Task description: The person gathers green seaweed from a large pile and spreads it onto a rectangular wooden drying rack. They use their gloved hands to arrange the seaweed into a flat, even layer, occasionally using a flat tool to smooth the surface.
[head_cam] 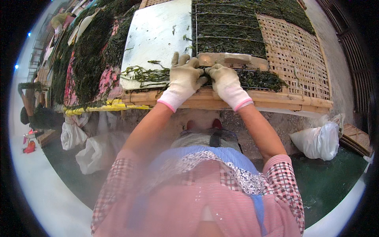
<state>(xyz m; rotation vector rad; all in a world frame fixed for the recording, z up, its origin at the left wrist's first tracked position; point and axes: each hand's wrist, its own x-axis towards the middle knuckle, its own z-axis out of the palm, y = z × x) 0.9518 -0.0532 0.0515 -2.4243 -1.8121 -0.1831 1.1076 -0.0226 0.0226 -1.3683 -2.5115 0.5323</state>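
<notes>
My left hand (185, 71), in a pale knit glove, lies with fingers apart at the right front corner of a white board (160, 32), touching dark green seaweed strands (145, 74) there. Close beside it, my gloved right hand (224, 77) has curled fingers down on a front strip of seaweed (257, 79). Whether those fingers pinch any strands is hidden. Just beyond the right hand, a wooden bar with a raised grip (237, 58) rests across a thin wire frame (231, 38). The frame's bars divide a flat seaweed layer (228, 29) into rows.
A woven bamboo mat (296, 56) shows at right, bordered by a bamboo rail (284, 99). Seaweed heaps (88, 62) cover pink cloth at left. White sacks (318, 140) stand below on both sides. Another person (60, 22) is at far left.
</notes>
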